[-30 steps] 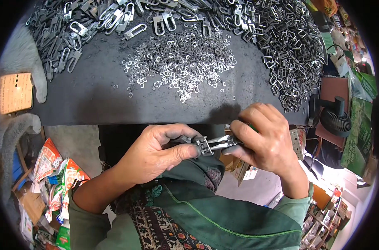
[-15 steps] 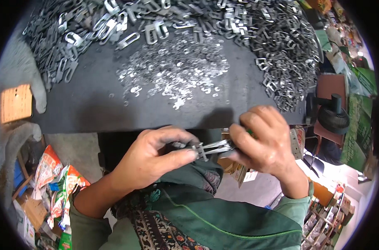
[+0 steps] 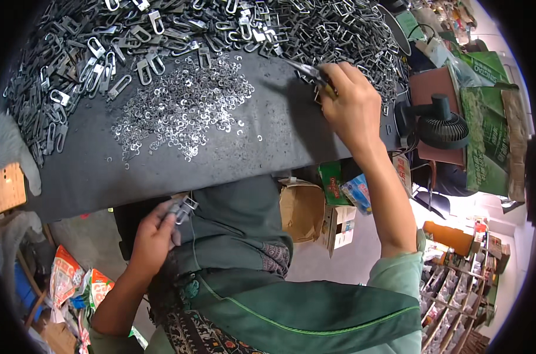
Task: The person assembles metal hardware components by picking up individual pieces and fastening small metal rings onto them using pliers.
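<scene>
My left hand [image 3: 152, 235] is low over my lap, just off the table's near edge. Its fingers pinch a U-shaped metal piece [image 3: 183, 210] with a small rectangular frame at its end. Farther off, over the right side of the table, my right hand [image 3: 356, 105] is closed around slim pliers [image 3: 306, 69]. Their tips point left, beside a heap of small dark rectangular metal frames [image 3: 339, 41]; I cannot tell whether they grip anything. Small shiny C-shaped clips [image 3: 188, 106] lie spread across the middle of the table. Longer U-shaped metal pieces [image 3: 73, 65] are heaped at the left and back.
The dark table [image 3: 238, 158] has its near edge above my lap. A black fan [image 3: 442, 127] stands off its right side. An open cardboard box [image 3: 302, 209] sits below on the floor. At far left, a phone in a wooden-looking case [image 3: 7, 187] rests by grey plush fabric.
My right hand has carried the pliers away from the left hand, forward to the frame heap. My left hand has lowered and moved left with its metal piece. The view has shifted rightward.
</scene>
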